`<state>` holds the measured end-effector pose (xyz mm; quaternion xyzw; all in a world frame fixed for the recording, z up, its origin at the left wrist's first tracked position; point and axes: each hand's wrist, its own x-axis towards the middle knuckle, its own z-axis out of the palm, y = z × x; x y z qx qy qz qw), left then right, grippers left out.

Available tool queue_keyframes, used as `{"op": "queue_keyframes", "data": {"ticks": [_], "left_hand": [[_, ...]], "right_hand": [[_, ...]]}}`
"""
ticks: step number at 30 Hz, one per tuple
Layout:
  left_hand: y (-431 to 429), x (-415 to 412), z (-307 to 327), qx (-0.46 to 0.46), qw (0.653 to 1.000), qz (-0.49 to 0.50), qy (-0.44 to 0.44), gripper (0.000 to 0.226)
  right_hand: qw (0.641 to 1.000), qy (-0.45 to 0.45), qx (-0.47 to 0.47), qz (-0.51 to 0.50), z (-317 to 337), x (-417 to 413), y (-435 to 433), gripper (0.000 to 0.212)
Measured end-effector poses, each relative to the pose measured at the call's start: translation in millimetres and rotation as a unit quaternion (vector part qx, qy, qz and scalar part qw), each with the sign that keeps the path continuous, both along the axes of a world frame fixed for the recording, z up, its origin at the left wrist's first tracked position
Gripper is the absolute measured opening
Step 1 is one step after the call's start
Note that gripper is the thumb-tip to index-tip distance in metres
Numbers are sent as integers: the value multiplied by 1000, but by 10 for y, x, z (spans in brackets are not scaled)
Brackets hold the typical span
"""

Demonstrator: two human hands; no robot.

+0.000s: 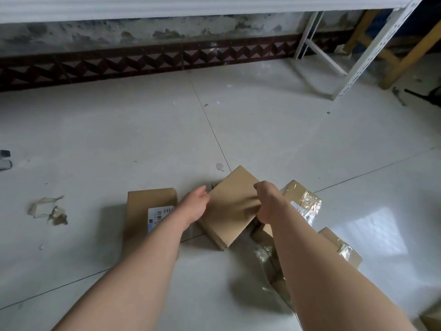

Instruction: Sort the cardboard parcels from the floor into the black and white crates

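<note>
Looks down from the head onto a pale tiled floor. Holds a flat parcel between both hands over the near middle of the floor, turned so one corner points toward the far edge. Grips its left edge with the left hand, fingers tucked out of sight behind the cardboard. Pinches its right edge with the right hand, fingers curled, slightly blurred. Cannot tell whether it rests on the boxes below. Shows a labelled parcel flat on the floor just left of it, partly under the left forearm, and a taped parcel just right of it. Shows tape scraps toward the left edge, a white rack at the far right corner, and dark patterned skirting along the far edge.
</note>
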<state>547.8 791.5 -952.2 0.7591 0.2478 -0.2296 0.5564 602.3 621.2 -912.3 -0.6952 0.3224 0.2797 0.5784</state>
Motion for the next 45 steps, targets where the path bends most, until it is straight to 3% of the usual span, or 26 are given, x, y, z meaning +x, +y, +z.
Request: {"op": "queue_keyframes", "data": {"ticks": [2,5,9,13,19,24,28,31,37,42,45], "left_hand": [[51,-10,-78,1,1000,5,21,49],[111,-51,-157,-25,999,17,32,48],[208,34,-232,-81,987,138,-6,37],[235,161,189,-124,960,234,-88,15],[319,173,509,-140,948,257,-124,38],[202,-251,268,-140,962,228,-43,47],[177,-493,38,-143,967,207,32,62],[112,-556,50,-139,970,193,49,45],[145,-588,-53,-127,971,195,49,43],[365,-458,202,-156,942,296,-8,43],[666,-388,456,-75,927,361,-69,39]], "right_hand": [[999,28,-12,-16,-30,-7,-7,15],[996,64,51,-33,-101,-45,24,6],[994,77,74,-28,-75,-4,20,33],[985,34,151,-73,144,160,-57,58],[986,-41,154,-53,303,98,-139,57],[995,-5,103,1,-59,-339,-209,67],[992,36,121,18,-302,-633,-233,75],[991,42,123,13,-354,-695,-235,76],[987,9,157,-24,-419,-722,-201,69],[970,-84,219,-61,-84,-568,-33,58],[966,-91,239,-48,91,-522,227,56]]}}
